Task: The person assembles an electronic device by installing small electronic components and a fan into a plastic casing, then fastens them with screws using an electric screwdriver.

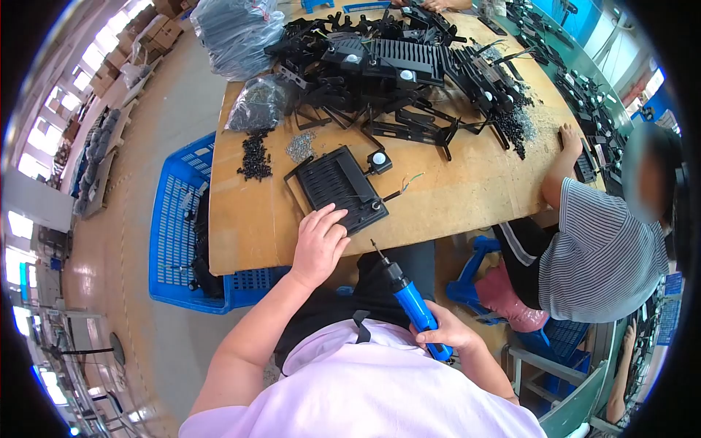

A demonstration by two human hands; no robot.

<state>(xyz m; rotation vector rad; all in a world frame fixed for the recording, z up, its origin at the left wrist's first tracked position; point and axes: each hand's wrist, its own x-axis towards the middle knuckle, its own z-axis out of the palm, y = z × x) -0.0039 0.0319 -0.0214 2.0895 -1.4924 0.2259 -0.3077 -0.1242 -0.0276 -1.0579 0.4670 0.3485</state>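
Observation:
A black floodlight (339, 188) with a finned back lies near the front edge of the wooden table. It has a bracket on its left side, a small sensor with a white dome (379, 158) at its upper right and a short cable with bare coloured wires (410, 182). My left hand (319, 241) rests on its near left edge, the fingers slightly apart and lightly bent on top. In my right hand (447, 328) is a blue electric screwdriver (416, 306), closed round its body in front of my lap. Its bit points up toward the table edge, apart from the floodlight.
Black screws (254, 155) and silver screws (301, 146) lie in small piles behind the floodlight. Farther back are heaped floodlights and brackets (416, 128) and plastic bags (241, 36). A blue crate (164, 241) stands at left. A seated co-worker (606, 248) is at right.

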